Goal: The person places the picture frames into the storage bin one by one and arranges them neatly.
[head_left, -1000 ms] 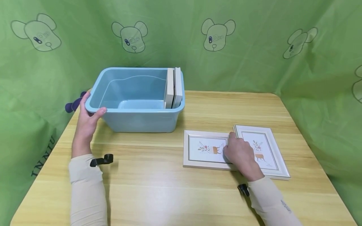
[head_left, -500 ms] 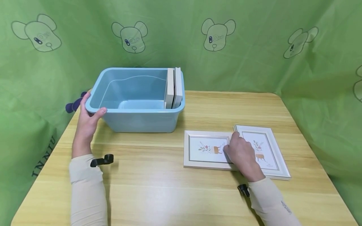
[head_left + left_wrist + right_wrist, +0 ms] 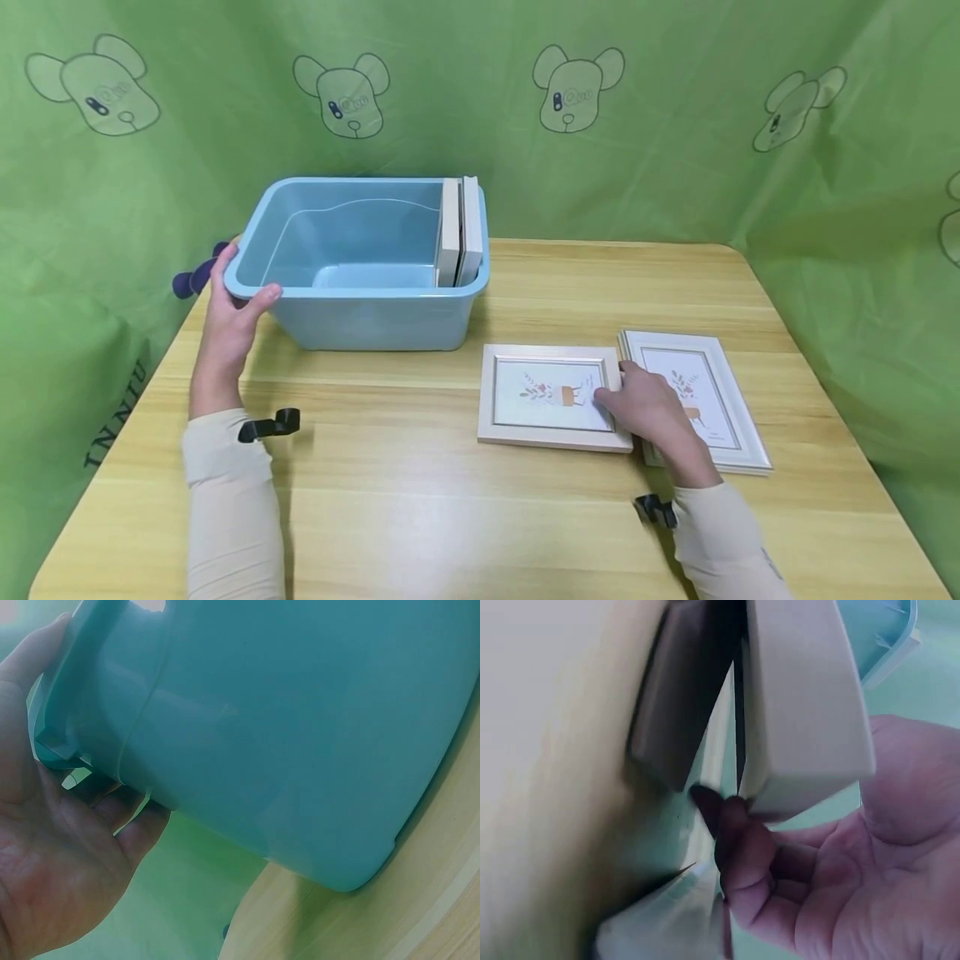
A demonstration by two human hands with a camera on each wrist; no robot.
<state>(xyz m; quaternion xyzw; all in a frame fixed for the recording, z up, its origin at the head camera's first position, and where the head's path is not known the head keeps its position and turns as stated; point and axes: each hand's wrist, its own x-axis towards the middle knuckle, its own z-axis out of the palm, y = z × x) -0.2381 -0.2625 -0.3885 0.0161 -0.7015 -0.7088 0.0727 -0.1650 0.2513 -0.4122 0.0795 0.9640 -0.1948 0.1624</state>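
My left hand (image 3: 227,342) grips the near left corner of a light blue plastic tub (image 3: 367,323), thumb over the rim; the left wrist view shows its fingers behind the tub wall (image 3: 285,735). With thumb on top and fingers underneath, my right hand (image 3: 660,408) pinches the right end of a pale picture frame (image 3: 546,393) with a plant-and-stool print. In the right wrist view this frame's thick edge (image 3: 810,705) is tilted up, and a second frame (image 3: 686,690) lies below it. Two pale frames (image 3: 448,233) stand on edge at the tub's right end.
Right of my right hand lies a white picture frame (image 3: 738,400) with a similar print, its edge layered like a stack. A dark purple object (image 3: 197,279) shows behind the tub's left side. Green printed cloth (image 3: 465,100) walls the table (image 3: 420,517) at the back and sides.
My right hand has slid slightly right and its fingers have gone under the frame's right end, which has risen. The frame has shifted slightly left. My left hand stays on the tub.
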